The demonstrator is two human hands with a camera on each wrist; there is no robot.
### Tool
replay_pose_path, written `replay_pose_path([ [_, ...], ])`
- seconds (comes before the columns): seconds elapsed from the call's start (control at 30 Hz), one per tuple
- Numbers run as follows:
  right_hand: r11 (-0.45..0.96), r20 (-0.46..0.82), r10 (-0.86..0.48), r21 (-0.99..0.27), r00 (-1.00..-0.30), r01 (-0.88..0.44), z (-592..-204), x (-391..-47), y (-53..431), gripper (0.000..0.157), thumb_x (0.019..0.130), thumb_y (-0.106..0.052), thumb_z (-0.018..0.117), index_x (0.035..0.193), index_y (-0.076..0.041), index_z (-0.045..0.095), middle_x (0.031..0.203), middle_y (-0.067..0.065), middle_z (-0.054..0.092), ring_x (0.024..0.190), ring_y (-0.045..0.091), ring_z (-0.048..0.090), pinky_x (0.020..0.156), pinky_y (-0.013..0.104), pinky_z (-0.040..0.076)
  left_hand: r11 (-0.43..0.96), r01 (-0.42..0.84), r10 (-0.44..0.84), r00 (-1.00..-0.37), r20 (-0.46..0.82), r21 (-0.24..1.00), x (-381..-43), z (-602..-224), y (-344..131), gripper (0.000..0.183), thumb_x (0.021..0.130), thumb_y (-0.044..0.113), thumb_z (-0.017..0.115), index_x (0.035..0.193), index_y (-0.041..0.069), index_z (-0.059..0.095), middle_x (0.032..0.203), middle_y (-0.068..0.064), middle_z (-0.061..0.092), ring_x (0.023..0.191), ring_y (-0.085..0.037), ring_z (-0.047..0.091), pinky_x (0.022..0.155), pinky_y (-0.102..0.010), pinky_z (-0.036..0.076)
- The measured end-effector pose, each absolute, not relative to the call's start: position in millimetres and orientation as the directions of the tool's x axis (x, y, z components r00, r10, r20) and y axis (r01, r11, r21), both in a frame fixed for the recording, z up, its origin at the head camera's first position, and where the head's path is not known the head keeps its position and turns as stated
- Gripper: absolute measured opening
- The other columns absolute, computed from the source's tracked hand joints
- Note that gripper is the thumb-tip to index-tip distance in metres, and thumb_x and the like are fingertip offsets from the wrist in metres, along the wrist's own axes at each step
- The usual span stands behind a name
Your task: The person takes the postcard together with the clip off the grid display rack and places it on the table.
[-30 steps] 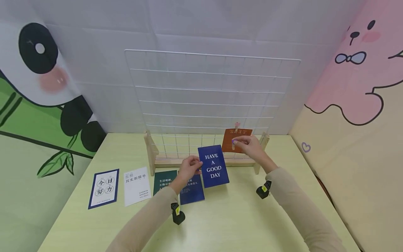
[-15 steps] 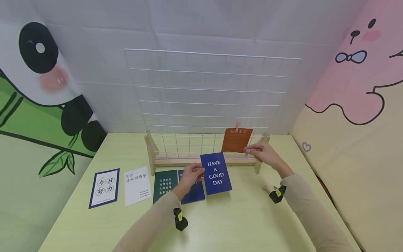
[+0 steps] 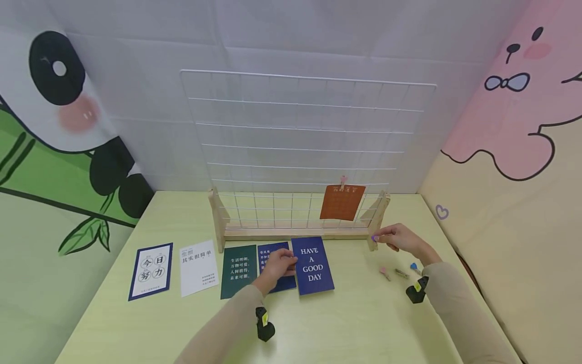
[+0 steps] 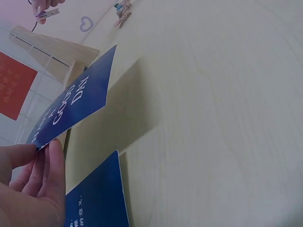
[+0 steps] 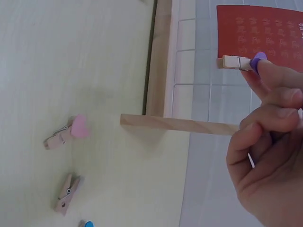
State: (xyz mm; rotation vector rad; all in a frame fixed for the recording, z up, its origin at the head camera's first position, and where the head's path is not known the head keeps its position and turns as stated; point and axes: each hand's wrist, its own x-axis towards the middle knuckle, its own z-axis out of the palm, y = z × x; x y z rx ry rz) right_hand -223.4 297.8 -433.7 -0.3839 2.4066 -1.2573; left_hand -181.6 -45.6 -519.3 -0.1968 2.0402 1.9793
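Observation:
My left hand (image 3: 278,267) pinches the left edge of a blue card (image 3: 313,265) that reads "HAVE A GOOD DAY". In the left wrist view this card (image 4: 85,97) is tilted above the table and casts a shadow on it. Beneath my left hand a second blue card (image 3: 285,284) lies on the table, partly covered. My right hand (image 3: 402,238) pinches a wooden clothespin (image 5: 235,62) by its purple heart end, near the rack's right foot. A brown-red card (image 3: 342,203) hangs on the wire grid rack (image 3: 291,150) from a pink-topped clothespin (image 3: 343,181).
Left of my left hand lie a green card (image 3: 238,273), a white card (image 3: 198,268) and a blue-bordered card (image 3: 150,273). Right of centre are a pink-heart clothespin (image 3: 384,273), a plain clothespin (image 3: 401,273) and a blue-topped one (image 3: 414,267).
My right hand has moved right and toward me with the clothespin, away from the hanging card. My left hand has lowered the blue card toward the table.

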Motion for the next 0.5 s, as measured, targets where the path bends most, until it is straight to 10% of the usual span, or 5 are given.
replay_pose_path([
  [0.5, 0.613, -0.333, -0.477, -0.790, -0.813, -0.036, -482.2, -214.3, 310.7, 0.023, 0.085, -0.006, 0.053, 0.099, 0.011, 0.061, 0.048, -0.005, 0.041, 0.040, 0.005, 0.030, 0.040, 0.018, 0.027, 0.079, -0.318, 0.049, -0.945, -0.323, 0.945, -178.8, -534.5, -41.5, 0.016, 0.084, -0.001, 0.055, 0.098, -0.009, 0.053, 0.083, -0.017, 0.057, 0.063, -0.017, 0.057, 0.060, -0.029, 0.052],
])
